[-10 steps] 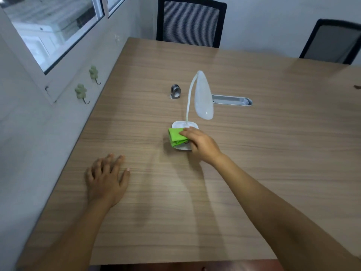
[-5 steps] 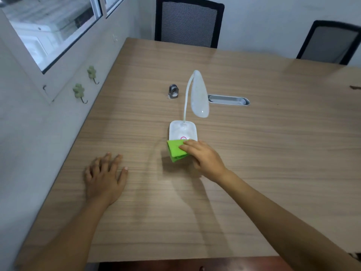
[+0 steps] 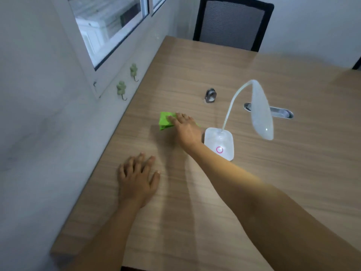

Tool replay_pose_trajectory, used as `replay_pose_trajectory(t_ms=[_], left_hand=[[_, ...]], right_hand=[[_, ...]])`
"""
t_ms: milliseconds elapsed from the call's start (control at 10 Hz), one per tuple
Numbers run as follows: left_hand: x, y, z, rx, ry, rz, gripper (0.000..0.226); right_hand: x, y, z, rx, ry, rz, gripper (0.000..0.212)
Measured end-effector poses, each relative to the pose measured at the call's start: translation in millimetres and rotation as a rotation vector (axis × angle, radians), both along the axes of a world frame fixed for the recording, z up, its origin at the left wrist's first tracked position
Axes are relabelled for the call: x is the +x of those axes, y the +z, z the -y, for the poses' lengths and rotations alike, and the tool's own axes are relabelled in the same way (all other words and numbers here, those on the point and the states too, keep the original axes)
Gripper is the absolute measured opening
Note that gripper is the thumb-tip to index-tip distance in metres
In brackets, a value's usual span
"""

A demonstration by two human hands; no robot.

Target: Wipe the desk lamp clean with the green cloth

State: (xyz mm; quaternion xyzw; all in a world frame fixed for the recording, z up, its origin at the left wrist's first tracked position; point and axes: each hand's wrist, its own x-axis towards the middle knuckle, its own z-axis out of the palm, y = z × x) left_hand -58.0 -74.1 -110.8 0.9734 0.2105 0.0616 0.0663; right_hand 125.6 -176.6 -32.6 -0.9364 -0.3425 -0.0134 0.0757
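Observation:
The white desk lamp (image 3: 219, 142) stands on the wooden table, with a square base bearing a pink ring, a thin curved neck and a long oval head hanging to the right. The folded green cloth (image 3: 165, 120) lies flat on the table, left of the lamp base and apart from it. My right hand (image 3: 185, 130) rests on the cloth with fingers spread, covering its right part. Nearer to me, my left hand (image 3: 136, 177) lies flat on the table, palm down, holding nothing.
A small metal ring-shaped piece (image 3: 210, 95) stands behind the cloth. A metal cable slot (image 3: 281, 112) is set into the table (image 3: 293, 182) behind the lamp head. The wall with two green hooks (image 3: 121, 89) and a window runs along the left edge. A black chair (image 3: 232, 22) stands at the far end.
My right hand slid the green cloth off the lamp base and left onto the bare table. The view shifted, so the lamp now appears further right. My left hand stayed flat.

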Motion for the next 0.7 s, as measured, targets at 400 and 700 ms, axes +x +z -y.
replay_pose_trajectory(t_ms=[400,700], left_hand=[[1,-1,0,-0.018,0.016,0.021,0.055],[1,0,0,-0.021,0.008,0.021,0.054]], right_hand=[[4,-43,-25,0.011,-0.137,-0.271,0.056],[-3,-38,-22,0.03,-0.133,-0.356,0.054]])
